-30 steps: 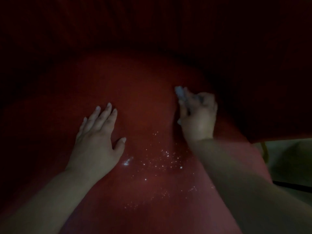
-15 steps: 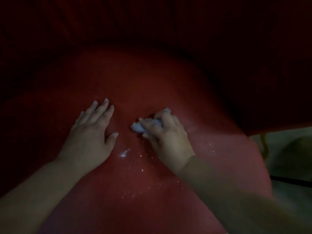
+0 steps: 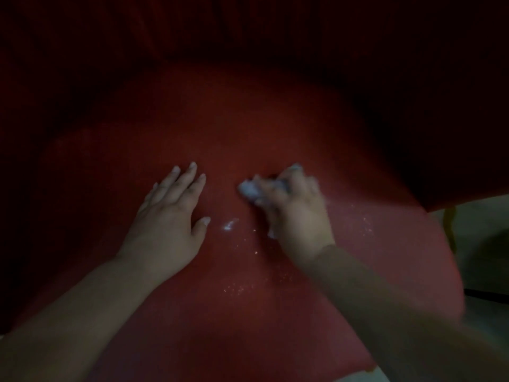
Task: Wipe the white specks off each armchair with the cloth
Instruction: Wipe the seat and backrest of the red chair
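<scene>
The cloth (image 3: 252, 189) is gripped bunched in the right hand (image 3: 296, 208), nearer than the flat left hand (image 3: 168, 216) to the white specks (image 3: 229, 224) lying just below-left of the cloth.

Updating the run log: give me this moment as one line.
left hand flat on red seat | right hand grips cloth on seat | white specks remain

One red armchair (image 3: 248, 119) fills the view, and two hands are on its seat: the left hand (image 3: 168, 219) and the right hand (image 3: 297, 213). There is one white cloth (image 3: 252, 188). The white specks (image 3: 234, 289) are too many and too small to count, with one larger white smear (image 3: 228, 225) among them.
</scene>
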A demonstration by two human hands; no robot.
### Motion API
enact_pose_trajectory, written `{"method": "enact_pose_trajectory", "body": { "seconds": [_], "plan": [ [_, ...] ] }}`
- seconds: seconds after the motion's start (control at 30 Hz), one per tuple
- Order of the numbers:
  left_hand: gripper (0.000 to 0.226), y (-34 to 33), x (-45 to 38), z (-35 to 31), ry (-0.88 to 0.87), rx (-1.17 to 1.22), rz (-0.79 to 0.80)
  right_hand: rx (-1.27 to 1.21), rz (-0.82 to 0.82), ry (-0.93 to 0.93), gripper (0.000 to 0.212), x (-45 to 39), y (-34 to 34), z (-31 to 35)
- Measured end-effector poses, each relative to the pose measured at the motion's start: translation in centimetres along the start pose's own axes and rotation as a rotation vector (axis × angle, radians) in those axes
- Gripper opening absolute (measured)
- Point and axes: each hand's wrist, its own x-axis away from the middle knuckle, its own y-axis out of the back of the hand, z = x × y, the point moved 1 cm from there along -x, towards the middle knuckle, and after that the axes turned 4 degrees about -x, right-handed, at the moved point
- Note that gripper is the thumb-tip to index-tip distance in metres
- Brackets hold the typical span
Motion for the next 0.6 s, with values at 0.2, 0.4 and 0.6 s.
{"method": "enact_pose_trajectory", "body": {
  "seconds": [0.2,0.4,0.6],
  "plan": [
    [0.075,-0.4,2.6,1.4,0.042,-0.005,-0.005,-0.061,-0.048,-0.102,0.04,1.9,-2.2,4.6],
    [0.077,-0.8,5.6,2.8,0.112,-0.006,-0.01,0.036,-0.03,-0.133,0.043,2.2,-2.1,3.3],
    [0.078,-1.4,8.3,3.8,0.13,0.002,0.012,-0.126,0.026,-0.088,0.043,5.4,-4.2,8.6]
  ]
}}
